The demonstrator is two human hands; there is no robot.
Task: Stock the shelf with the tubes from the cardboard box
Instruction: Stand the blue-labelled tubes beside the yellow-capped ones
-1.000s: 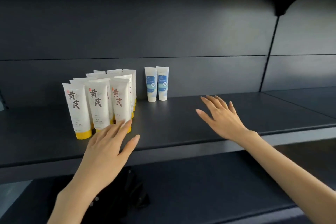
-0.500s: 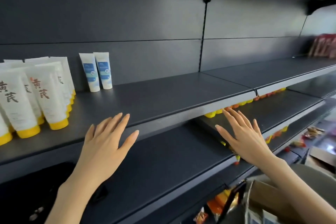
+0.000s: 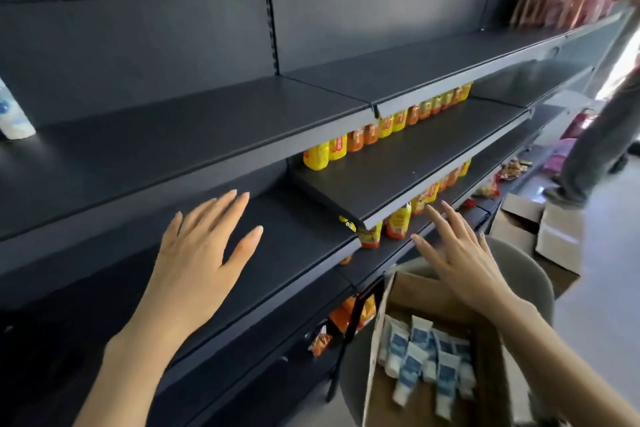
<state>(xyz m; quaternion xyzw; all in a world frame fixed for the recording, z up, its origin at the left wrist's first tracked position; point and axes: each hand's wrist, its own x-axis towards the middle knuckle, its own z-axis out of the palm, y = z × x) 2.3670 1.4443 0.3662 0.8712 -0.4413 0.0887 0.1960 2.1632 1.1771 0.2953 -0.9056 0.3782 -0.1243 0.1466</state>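
Note:
An open cardboard box (image 3: 377, 350) sits at the lower right on a grey round seat, holding several small white tubes with blue labels (image 3: 420, 360). My right hand (image 3: 460, 258) hovers above the box's far rim, fingers spread and straight, holding nothing. My left hand (image 3: 201, 250) is flat and empty in front of the dark shelf (image 3: 180, 135). One white and blue tube (image 3: 12, 111) stands on that shelf at the far left edge of view.
Yellow and orange packets (image 3: 377, 128) line the lower shelves to the right. Red packets (image 3: 568, 0) stand on the far top shelf. More cardboard boxes (image 3: 540, 229) lie on the floor, where another person's leg (image 3: 595, 135) stands.
My view has swung right and down. The yellow-capped tubes have left the view and the box of tubes has come in. Both hands stay open; the right one now hangs over the box.

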